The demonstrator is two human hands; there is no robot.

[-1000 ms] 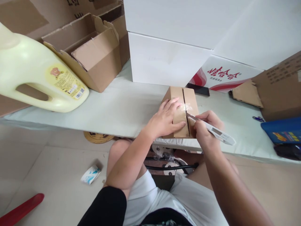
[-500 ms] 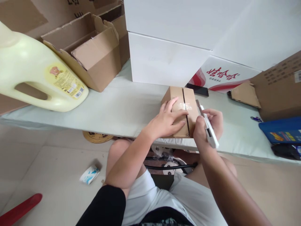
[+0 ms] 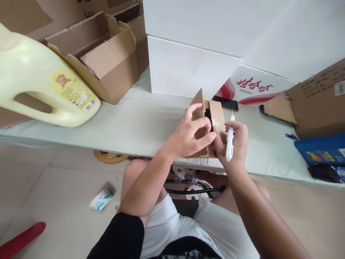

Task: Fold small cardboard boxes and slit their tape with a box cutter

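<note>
A small brown cardboard box (image 3: 217, 112) stands at the table's front edge, with clear tape on its right top flap. Its left top flap (image 3: 198, 98) is tilted up, leaving a dark gap along the middle. My left hand (image 3: 192, 131) grips this raised flap, fingers bent over its edge and thumb near the gap. In my right hand (image 3: 238, 140) is a white utility knife (image 3: 230, 140), its thin blade pointing away from me. The right thumb touches the box's near right part. The contents of the box are hidden.
White cartons (image 3: 188, 68) are stacked behind the box, with a black phone (image 3: 226, 103) before them. Left are a yellow jug (image 3: 40, 82) and an open brown carton (image 3: 113, 68). A blue package (image 3: 320, 151) and a large carton (image 3: 320, 104) lie right.
My left hand has lifted the left flap, opening the box's middle seam. My right hand has shifted left onto the box's edge, and the knife now points more straight away.
</note>
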